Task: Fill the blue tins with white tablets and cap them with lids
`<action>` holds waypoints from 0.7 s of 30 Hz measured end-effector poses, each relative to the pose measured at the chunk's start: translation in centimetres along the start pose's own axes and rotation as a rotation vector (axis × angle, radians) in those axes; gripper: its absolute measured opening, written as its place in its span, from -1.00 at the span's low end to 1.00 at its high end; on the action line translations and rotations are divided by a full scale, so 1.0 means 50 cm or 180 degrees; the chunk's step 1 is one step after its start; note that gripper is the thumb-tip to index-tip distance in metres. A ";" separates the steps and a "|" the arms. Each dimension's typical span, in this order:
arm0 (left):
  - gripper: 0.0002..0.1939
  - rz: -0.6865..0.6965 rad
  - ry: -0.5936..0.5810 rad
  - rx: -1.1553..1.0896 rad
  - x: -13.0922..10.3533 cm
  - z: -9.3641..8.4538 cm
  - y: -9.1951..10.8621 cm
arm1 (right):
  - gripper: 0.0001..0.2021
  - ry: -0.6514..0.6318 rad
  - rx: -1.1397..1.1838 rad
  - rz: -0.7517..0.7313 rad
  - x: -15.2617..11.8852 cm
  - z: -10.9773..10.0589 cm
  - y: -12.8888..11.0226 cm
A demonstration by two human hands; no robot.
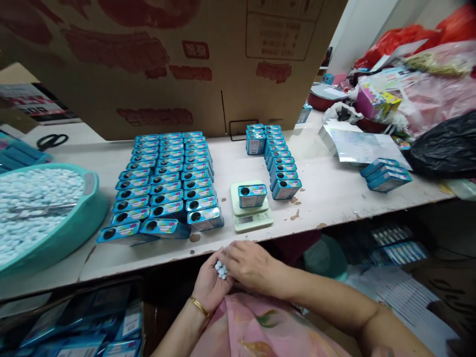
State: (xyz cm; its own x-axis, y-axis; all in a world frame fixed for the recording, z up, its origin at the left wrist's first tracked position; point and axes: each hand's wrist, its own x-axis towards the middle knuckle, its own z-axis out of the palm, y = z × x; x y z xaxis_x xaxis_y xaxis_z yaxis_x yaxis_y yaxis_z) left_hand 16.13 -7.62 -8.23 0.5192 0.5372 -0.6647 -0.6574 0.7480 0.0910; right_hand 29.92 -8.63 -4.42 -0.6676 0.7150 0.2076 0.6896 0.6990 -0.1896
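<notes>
My left hand (210, 287), a gold bangle on its wrist, is cupped around a small heap of pale blue candies (220, 269) in front of the table edge. Over that heap curl the fingers of my right hand (251, 265), pressed together against the candies; their tips are partly hidden. Just beyond my hands, a blue candy tin (252, 197) stands on a pale green digital scale (253, 221). The scale's reading is too small to make out.
Rows of open blue tins (163, 198) stand left of the scale, another group (280, 163) to its right. A turquoise basin (92, 203) holds many candies and a metal tool. A large cardboard box (208, 94) walls off the back. Black scissors (52, 142) lie far left.
</notes>
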 end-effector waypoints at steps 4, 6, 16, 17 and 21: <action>-0.74 -0.0252 -0.0085 0.0113 0.007 -0.005 -0.008 | -0.80 -0.0350 0.0208 0.0170 -0.020 0.042 -0.026; -0.79 -0.0189 0.0015 0.0090 0.009 -0.009 -0.011 | -0.82 -0.0403 0.0510 0.0335 -0.024 0.045 -0.011; -0.83 -0.0196 0.0203 0.0131 0.013 -0.004 -0.015 | -0.78 -0.0658 0.0867 0.0303 -0.029 0.036 0.021; -0.83 -0.0191 0.0179 0.0130 0.014 -0.003 -0.015 | -0.79 -0.0684 0.0874 0.0280 -0.029 0.039 0.024; -0.83 -0.0148 0.0044 0.0092 0.019 -0.002 -0.016 | -0.81 -0.0683 0.0797 0.0276 -0.028 0.052 0.033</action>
State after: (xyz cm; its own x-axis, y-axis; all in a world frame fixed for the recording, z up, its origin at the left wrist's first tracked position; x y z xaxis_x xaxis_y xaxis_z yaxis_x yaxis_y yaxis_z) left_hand 17.10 -7.71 -9.01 0.5412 0.4962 -0.6789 -0.6166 0.7831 0.0809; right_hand 31.27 -8.41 -7.52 -0.6718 0.7405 -0.0213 0.6737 0.5987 -0.4331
